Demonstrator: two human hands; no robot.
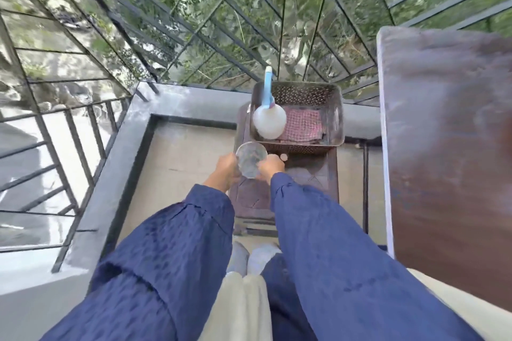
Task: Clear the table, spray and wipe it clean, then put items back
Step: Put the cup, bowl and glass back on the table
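— Head view first: where to look for the glass bowl (250, 159)?

— Between both hands, low over the near-left part of the small brown stool (304, 174). Gripped by the left hand (227, 167) curled round the left rim, and pinched at the right rim by the right hand (270, 166).

— Why two hands for so little?

— Probably for steadiness: wide, shallow, glass, easy to tip. Cannot tell whether resting on the stool or just above it.

— And the cleaning things?

— Gathered in the perforated basket (336, 119) at the far end of the same stool. Spray bottle (270, 119) against the left wall, blue trigger head reaching past the far rim. Pink checked cloth (303, 126) folded flat beside it. Grouped there, likely to be within reach once wiping starts.

— The table (443, 133) itself?

— Off to the right, brown, blurred, only partly in view. Looks like the clearing stage, with spraying not yet begun.

— Anything else by the hands?

— A small pale round thing (283, 157) on the stool, just beside the right knuckles. Too small to identify.

— Any hazard?

— Little free room between basket and near edge. Better to set the bowl well in from the left side, given the railing (83, 133) and the drop close by.
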